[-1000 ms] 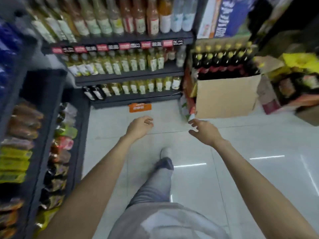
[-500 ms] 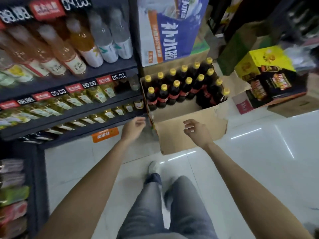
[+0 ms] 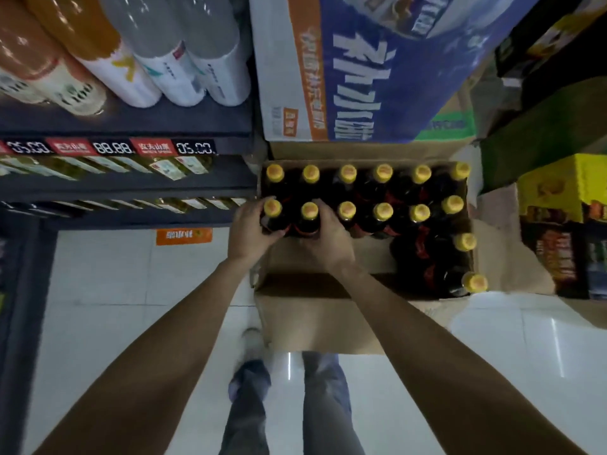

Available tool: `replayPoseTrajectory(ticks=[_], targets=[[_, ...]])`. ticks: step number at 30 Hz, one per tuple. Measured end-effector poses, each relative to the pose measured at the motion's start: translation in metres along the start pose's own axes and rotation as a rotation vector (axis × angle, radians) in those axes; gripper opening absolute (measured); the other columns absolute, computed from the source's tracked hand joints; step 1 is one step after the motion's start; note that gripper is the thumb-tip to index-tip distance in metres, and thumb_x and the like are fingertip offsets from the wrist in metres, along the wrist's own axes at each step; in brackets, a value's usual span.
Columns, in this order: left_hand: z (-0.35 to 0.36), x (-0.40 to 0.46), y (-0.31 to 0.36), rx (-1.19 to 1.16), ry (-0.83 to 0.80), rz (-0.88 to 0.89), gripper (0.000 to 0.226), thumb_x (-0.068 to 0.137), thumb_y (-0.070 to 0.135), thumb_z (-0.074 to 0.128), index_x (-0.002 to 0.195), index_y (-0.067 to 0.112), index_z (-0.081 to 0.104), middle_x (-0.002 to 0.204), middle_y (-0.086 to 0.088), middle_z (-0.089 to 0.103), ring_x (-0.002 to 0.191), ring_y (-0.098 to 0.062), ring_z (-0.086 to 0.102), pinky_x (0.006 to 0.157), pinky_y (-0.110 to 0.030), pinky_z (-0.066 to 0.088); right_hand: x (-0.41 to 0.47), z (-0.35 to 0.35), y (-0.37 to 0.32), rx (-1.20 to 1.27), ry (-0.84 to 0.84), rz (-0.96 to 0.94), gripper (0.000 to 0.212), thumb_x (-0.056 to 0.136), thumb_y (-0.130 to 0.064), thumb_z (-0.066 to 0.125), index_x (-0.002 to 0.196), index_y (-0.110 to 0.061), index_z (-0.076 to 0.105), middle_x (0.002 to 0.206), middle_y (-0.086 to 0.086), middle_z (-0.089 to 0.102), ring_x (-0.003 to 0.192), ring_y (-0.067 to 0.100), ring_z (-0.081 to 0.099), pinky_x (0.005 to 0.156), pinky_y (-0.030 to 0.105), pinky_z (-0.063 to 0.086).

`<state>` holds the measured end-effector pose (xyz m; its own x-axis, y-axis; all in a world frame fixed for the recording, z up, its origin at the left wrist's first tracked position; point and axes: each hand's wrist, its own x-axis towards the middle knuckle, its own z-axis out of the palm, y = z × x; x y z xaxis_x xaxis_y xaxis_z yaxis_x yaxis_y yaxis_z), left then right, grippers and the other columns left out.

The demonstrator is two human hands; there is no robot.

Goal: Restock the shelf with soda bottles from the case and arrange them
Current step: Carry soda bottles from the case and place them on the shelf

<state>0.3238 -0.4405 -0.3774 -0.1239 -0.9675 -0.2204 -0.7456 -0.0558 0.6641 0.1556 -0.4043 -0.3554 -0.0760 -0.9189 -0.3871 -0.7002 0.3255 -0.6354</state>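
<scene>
Left hand point(image 3: 251, 229) grips the near-left soda bottle point(image 3: 272, 215) in the open cardboard case point(image 3: 315, 315), centre of frame. Right hand point(image 3: 323, 236) wraps the neighbouring bottle point(image 3: 309, 218). Both bottles upright, still in the case, yellow caps up. Shelf point(image 3: 124, 187) at left, just beside the case.

Two dark bottles with yellow caps are held in the open cardboard box point(image 3: 315, 310) on the floor, one point(image 3: 273, 215) by the left hand point(image 3: 251, 232), the next point(image 3: 308, 218) by the right hand point(image 3: 325, 239).
</scene>
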Motion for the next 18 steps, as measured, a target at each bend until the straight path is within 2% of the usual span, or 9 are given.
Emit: replayPoseTrajectory(ticks=[3, 6, 8, 11, 13, 15, 18], targets=[[0.009, 0.000, -0.002, 0.118, 0.122, 0.096, 0.065, 0.063, 0.024, 0.087, 0.121, 0.012, 0.060, 0.119, -0.009, 0.062, 0.117, -0.032, 0.050, 0.096, -0.044, 0.042, 0.011, 0.013, 0.002, -0.137, 0.043, -0.016, 0.071, 0.081, -0.015, 0.070, 0.139, -0.020, 0.030, 0.143, 0.002, 0.040, 0.110, 0.032, 0.059, 0.080, 0.043, 0.051], [0.007, -0.005, 0.001, 0.254, 0.197, 0.124, 0.063, 0.061, 0.030, 0.087, 0.117, 0.016, 0.063, 0.114, -0.006, 0.064, 0.116, -0.027, 0.047, 0.095, -0.042, 0.036, 0.009, 0.016, 0.002, -0.206, 0.106, -0.041, 0.067, 0.080, -0.022, 0.071, 0.136, -0.019, 0.033, 0.138, 0.002, 0.044, 0.107, 0.030, 0.060, 0.075, 0.042, 0.052], [0.000, -0.013, 0.002, 0.253, 0.199, 0.136, 0.063, 0.060, 0.032, 0.087, 0.116, 0.015, 0.063, 0.111, -0.006, 0.064, 0.114, -0.027, 0.048, 0.098, -0.045, 0.036, -0.003, 0.012, -0.001, -0.191, 0.136, -0.096, 0.065, 0.079, -0.024, 0.072, 0.133, -0.018, 0.038, 0.135, 0.002, 0.047, 0.104, 0.030, 0.061, 0.071, 0.041, 0.052], [-0.021, -0.038, 0.014, 0.116, 0.209, 0.175, 0.062, 0.064, 0.037, 0.083, 0.117, 0.011, 0.061, 0.110, -0.011, 0.060, 0.110, -0.030, 0.053, 0.095, -0.049, 0.044, -0.031, -0.002, -0.013, -0.121, 0.272, -0.186, 0.061, 0.070, -0.028, 0.078, 0.122, -0.015, 0.048, 0.121, 0.003, 0.056, 0.096, 0.026, 0.063, 0.064, 0.035, 0.051], [-0.043, -0.064, 0.030, -0.040, 0.259, 0.132, 0.063, 0.066, 0.037, 0.083, 0.117, 0.008, 0.060, 0.111, -0.012, 0.056, 0.107, -0.022, 0.053, 0.088, -0.035, 0.049, -0.052, -0.019, -0.027, -0.095, 0.351, -0.299, 0.063, 0.064, -0.031, 0.081, 0.115, -0.017, 0.049, 0.111, 0.002, 0.058, 0.094, 0.021, 0.060, 0.070, 0.031, 0.048], [-0.073, -0.097, 0.046, -0.176, 0.344, 0.067, 0.066, 0.065, 0.041, 0.084, 0.116, 0.007, 0.059, 0.111, -0.012, 0.055, 0.105, -0.015, 0.053, 0.082, -0.023, 0.047, -0.073, -0.039, -0.048, -0.097, 0.345, -0.395, 0.066, 0.061, -0.036, 0.082, 0.116, -0.018, 0.049, 0.108, 0.001, 0.057, 0.100, 0.019, 0.051, 0.081, 0.027, 0.036], [-0.123, -0.159, 0.062, -0.446, 0.474, -0.035, 0.064, 0.060, 0.052, 0.082, 0.111, 0.022, 0.058, 0.112, -0.009, 0.058, 0.107, -0.016, 0.057, 0.090, -0.026, 0.048, -0.116, -0.066, -0.092, -0.048, 0.289, -0.503, 0.066, 0.061, -0.041, 0.078, 0.115, -0.017, 0.051, 0.108, 0.002, 0.052, 0.103, 0.018, 0.042, 0.085, 0.025, 0.028]])
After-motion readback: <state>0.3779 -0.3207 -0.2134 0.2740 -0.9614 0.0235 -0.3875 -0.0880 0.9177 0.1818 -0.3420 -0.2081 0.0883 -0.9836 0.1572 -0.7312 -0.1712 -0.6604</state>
